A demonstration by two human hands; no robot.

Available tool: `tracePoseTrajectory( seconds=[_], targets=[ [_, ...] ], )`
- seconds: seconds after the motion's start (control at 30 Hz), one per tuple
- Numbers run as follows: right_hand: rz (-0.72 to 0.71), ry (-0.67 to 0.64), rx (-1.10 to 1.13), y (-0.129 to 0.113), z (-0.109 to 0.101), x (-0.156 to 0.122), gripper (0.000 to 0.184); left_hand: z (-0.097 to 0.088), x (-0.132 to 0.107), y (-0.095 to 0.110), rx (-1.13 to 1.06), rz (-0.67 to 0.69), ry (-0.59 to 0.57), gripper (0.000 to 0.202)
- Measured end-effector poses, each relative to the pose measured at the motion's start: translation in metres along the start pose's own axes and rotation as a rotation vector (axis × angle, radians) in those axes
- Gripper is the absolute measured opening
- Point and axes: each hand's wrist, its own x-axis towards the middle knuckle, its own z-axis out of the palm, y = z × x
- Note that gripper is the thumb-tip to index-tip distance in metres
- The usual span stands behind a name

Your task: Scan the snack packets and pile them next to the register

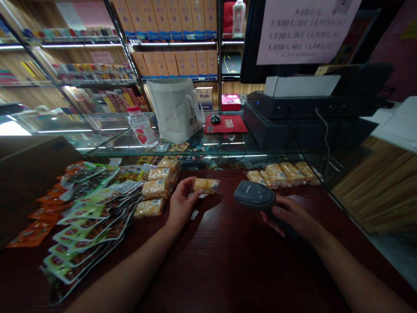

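Golden, clear-wrapped snack packs [154, 188] lie left of the fingers of the left hand [180, 204], which pinch a small yellow snack in shiny film [205, 184]. The right hand [295, 218] grips a dark-grey plastic barcode scanner [256, 195].

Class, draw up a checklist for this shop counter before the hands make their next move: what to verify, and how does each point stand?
1. Left hand holds a small golden snack in clear wrapping: ok.
2. Right hand grips the dark grey plastic handheld scanner: ok.
3. Gap between scanner and held snack unobstructed, above the dark red tabletop: ok.
4. Barcode on the held snack readable: cannot tell, too small.
5. Similar clear-wrapped golden snacks all in one group: not ok; some lie left of the left hand, others beyond the scanner.
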Motion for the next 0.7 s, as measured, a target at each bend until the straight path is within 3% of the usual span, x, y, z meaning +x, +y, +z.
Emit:
tracePoseTrajectory(
  seconds=[0.13, 0.23, 0.43, 0.57, 0.7],
  targets=[
    [-0.019, 0.135, 0.124, -0.006, -0.009, 0.000, 0.040, 0.005, -0.002, -0.001, -0.023, -0.038, -0.006, 0.052],
    [-0.066, 0.217, 0.217, -0.012, -0.022, 0.001, 0.044, 0.018, 0.002, -0.001, -0.124, -0.164, -0.100, 0.058],
    [-0.139, 0.299, 0.313, -0.015, -0.037, 0.004, 0.045, 0.077, 0.038, 0.001, -0.162, -0.325, -0.394, 0.041],
    [-0.135, 0.289, 0.328, -0.012, -0.035, 0.006, 0.044, 0.121, 0.069, -0.001, -0.021, -0.329, -0.425, 0.024],
    [-0.134, 0.280, 0.337, -0.011, -0.036, 0.007, 0.043, 0.143, 0.084, -0.003, 0.165, -0.295, -0.434, 0.018]
  ],
)
